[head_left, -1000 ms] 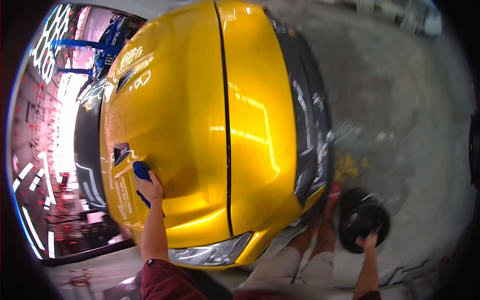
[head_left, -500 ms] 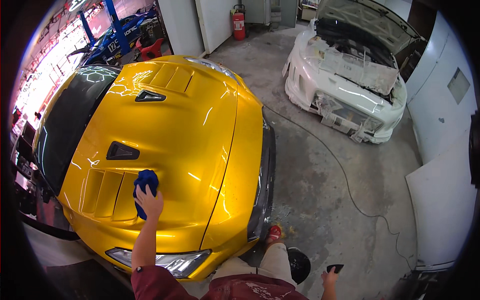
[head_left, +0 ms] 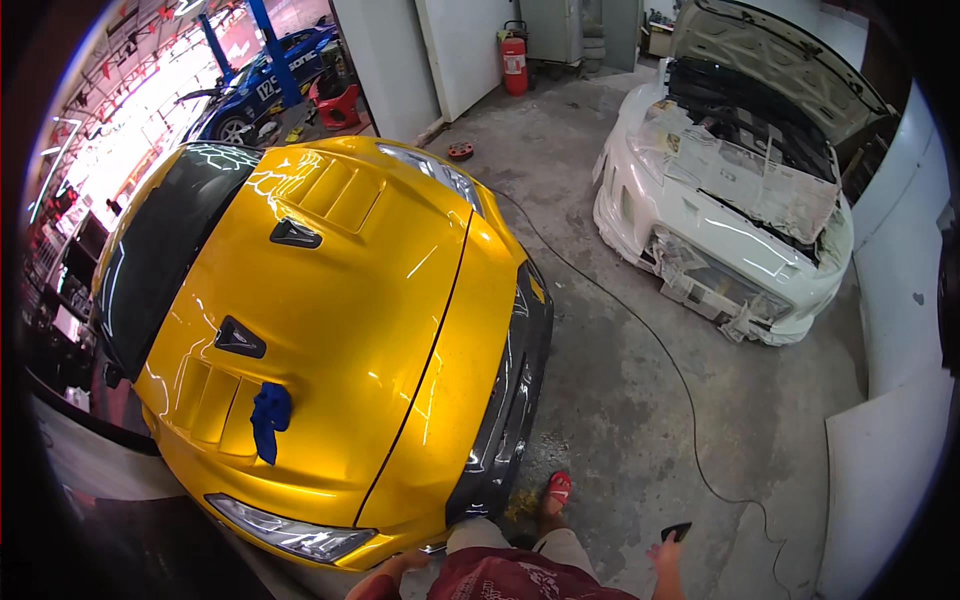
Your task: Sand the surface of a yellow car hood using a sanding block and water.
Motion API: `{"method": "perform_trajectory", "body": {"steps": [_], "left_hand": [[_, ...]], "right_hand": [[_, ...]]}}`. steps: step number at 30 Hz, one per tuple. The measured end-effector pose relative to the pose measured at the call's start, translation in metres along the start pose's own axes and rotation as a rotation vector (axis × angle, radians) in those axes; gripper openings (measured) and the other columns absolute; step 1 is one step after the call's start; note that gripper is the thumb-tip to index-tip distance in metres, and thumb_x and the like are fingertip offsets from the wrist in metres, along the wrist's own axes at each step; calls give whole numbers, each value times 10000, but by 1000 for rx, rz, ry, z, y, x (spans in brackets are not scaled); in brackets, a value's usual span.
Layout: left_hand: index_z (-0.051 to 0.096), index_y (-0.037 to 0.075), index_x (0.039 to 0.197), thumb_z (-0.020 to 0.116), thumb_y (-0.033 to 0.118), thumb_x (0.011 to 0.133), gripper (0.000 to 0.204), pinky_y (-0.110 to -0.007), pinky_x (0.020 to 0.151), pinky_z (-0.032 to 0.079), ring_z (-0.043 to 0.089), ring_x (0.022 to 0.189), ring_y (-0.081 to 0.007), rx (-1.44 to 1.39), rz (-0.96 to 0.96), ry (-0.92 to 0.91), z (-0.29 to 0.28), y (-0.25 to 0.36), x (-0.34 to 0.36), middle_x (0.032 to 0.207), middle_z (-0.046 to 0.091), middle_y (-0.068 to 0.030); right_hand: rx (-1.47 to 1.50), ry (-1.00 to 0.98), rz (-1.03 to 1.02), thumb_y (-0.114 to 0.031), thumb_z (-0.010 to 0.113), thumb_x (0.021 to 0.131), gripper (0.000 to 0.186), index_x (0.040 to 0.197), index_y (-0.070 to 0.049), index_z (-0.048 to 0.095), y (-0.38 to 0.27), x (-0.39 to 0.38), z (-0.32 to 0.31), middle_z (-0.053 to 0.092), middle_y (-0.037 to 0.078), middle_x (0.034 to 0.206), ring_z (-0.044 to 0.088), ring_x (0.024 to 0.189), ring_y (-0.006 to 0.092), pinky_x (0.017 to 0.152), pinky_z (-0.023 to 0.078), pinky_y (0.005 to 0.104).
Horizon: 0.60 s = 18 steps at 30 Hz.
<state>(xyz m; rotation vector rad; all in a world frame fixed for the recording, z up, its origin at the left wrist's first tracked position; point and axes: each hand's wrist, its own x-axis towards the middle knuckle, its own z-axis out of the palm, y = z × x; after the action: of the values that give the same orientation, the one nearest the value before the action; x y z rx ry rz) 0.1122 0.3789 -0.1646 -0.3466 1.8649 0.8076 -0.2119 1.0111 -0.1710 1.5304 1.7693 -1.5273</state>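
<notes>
A crumpled blue cloth (head_left: 270, 418) lies by itself on the yellow car's hood (head_left: 340, 300), beside the louvred vents (head_left: 215, 405). My left hand (head_left: 408, 562) is away from it, low by the car's front edge, right of the near headlight (head_left: 290, 527). No object shows in that hand, and its fingers look loosely stretched. On the right, my right hand (head_left: 664, 553) hangs over the floor, closed on a small black flat object (head_left: 677, 532) with a pointed end. What exactly that object is cannot be made out.
A dark cable (head_left: 665, 355) snakes across the concrete floor (head_left: 600, 420). Beyond it stands a white car (head_left: 720, 220), hood raised, partly masked with paper. A red fire extinguisher (head_left: 514, 65) is by the back wall; white panels (head_left: 890, 480) line the right side.
My left hand has let go of the blue cloth and drawn back toward my body. The cloth stays on the hood. The view has shifted; my right hand still holds the black object.
</notes>
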Motion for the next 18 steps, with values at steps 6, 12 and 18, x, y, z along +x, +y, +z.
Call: {"method": "perform_trajectory", "body": {"steps": [6,12,18], "left_hand": [[670,18,1081,516,425,923,463,-364,693,517,668,756,-236,-807,-235,457,-31,94,-24,924,705,-134],[677,8,956,528,342,900,369,-377,636,507,651,686,-241,-863,-332,797,-73,127,-32,789,679,-116],[684,1,1029,548,335,868,395,-390,698,520,675,742,-259,-1301,-528,715,-98,169,6,795,700,-138]], "right_hand": [[-793,13,-641,-569,447,987,700,1156,93,601,-139,9,120,682,188,989,682,946,361,728,498,496],[-716,-377,-523,-401,492,1011,579,1166,153,553,-230,-32,244,642,296,1078,673,915,448,680,559,453],[-633,-784,-595,-330,557,1001,537,1263,133,486,-288,-137,353,618,215,1148,713,831,341,609,607,396]]}}
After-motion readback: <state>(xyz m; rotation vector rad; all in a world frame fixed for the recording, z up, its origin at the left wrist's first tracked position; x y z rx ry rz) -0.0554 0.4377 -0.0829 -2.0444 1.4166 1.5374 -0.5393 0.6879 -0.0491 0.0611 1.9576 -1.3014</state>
